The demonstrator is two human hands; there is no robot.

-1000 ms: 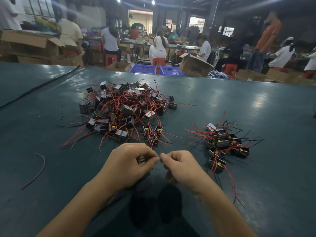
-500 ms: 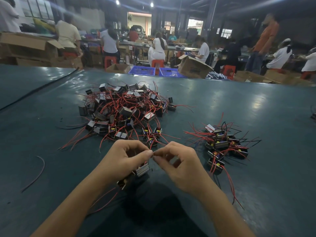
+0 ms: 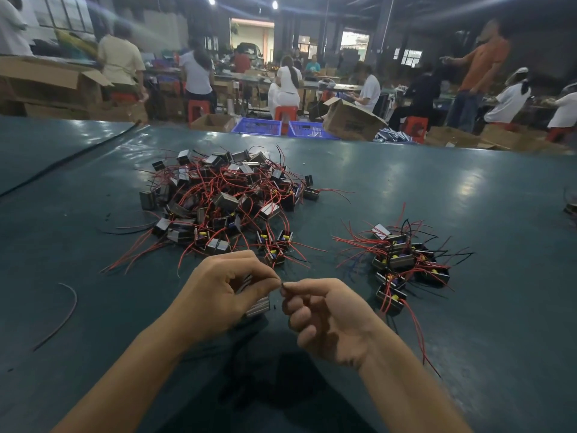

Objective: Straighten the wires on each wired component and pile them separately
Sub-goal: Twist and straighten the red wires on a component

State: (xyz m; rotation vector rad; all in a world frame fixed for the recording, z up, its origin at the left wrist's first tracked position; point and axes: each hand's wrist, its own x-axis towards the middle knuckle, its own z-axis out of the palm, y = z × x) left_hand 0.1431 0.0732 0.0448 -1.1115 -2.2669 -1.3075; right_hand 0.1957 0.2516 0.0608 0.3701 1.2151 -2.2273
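A big tangled heap of small black and metal wired components (image 3: 224,201) with red wires lies on the green table (image 3: 468,189) ahead of me. A smaller pile of components (image 3: 402,264) with wires fanned out sits to the right. My left hand (image 3: 224,292) grips one wired component (image 3: 257,306), its metal body showing under the fingers. My right hand (image 3: 327,317) pinches the thin dark wire tip (image 3: 282,286) of that component between thumb and forefinger, close to the left fingertips.
A loose wire offcut (image 3: 64,314) lies at the left of the table. Beyond the far table edge stand cardboard boxes (image 3: 349,121), blue crates (image 3: 259,126) and red stools, with several people working. A dark object (image 3: 571,207) sits at the right edge.
My left hand has turned the component so its metal body shows below the fingers. My right hand has opened toward me while still pinching the wire tip; both hands stay close together.
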